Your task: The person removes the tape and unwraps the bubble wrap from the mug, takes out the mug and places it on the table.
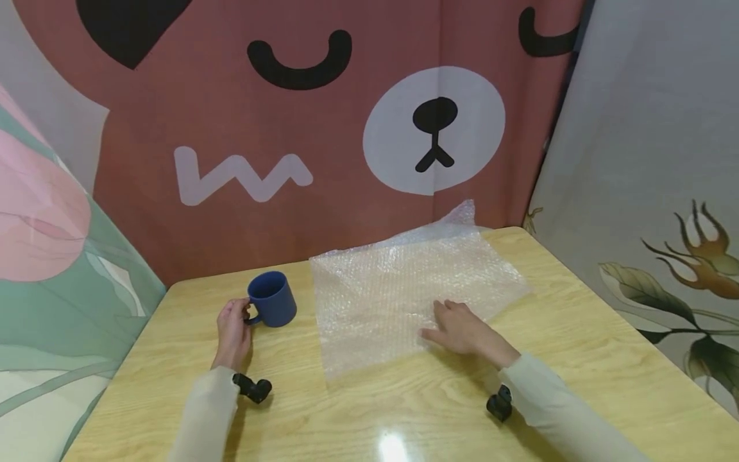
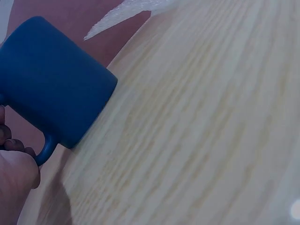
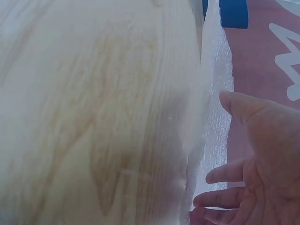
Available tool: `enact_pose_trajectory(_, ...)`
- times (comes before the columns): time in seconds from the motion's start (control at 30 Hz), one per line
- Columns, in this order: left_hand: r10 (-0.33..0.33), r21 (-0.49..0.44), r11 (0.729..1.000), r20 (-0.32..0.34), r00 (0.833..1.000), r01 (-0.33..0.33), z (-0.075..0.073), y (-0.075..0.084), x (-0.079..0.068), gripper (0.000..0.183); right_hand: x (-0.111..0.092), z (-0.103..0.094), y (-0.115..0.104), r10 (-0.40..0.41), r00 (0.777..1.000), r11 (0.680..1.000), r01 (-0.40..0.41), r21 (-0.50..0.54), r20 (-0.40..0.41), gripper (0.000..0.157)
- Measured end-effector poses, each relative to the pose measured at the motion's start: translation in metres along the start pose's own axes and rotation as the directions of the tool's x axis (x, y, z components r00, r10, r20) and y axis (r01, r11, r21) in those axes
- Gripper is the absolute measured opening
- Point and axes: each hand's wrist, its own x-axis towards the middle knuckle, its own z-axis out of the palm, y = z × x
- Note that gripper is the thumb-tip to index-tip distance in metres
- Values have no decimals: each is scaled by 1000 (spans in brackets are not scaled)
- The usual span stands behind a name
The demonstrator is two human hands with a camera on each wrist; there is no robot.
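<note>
A dark blue mug (image 1: 272,299) is upright at the left of the table, its base on or very close to the wood. My left hand (image 1: 233,330) grips its handle, fingers curled through and around it, as the left wrist view also shows of the mug (image 2: 54,82). To the mug's right, a sheet of clear bubble wrap (image 1: 375,308) lies spread flat. Over its right front part is my right hand (image 1: 462,328), fingers extended and thumb apart, holding nothing. In the right wrist view the fingertips are close to the wrap (image 3: 218,103); whether they touch it I cannot tell.
The wooden table (image 1: 369,410) reaches back to a pink curtain (image 1: 323,218) with a bear face. The wrap's far edge rises against that curtain. Patterned cloths hang at the left (image 1: 52,256) and right (image 1: 646,192). Each wrist carries a small black camera (image 1: 254,389).
</note>
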Motion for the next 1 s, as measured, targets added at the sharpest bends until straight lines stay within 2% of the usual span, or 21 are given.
enact_pose_trajectory(0.23,0,2,1000,19,1000,0,1,0,-1,36,-7,-5,8,-33,995,999,34,11,-92,80)
enact_pose_trajectory(0.47,-23,31,999,16,1000,22,-2,1,-2,35,-18,-16,25,-35,976,997,48,55,-214,78)
enact_pose_trajectory(0.63,-1,66,998,65,998,-4,-1,-1,-2,34,-29,-35,49,5,967,995,20,98,-255,79)
enact_pose_trajectory(0.83,-10,136,991,107,994,-5,-4,-4,-4,32,-51,-54,88,46,949,990,-2,140,-312,81)
enact_pose_trajectory(0.9,-5,209,978,130,991,-23,-7,-3,-3,28,-60,-59,101,60,941,989,-10,149,-334,81)
enact_pose_trajectory(0.97,8,311,949,153,988,-56,-9,-2,-3,22,-68,-64,111,71,933,988,-17,153,-352,80)
enact_pose_trajectory(1.0,16,370,926,161,987,-75,-11,-1,-3,20,-71,-66,116,71,930,988,-17,153,-361,79)
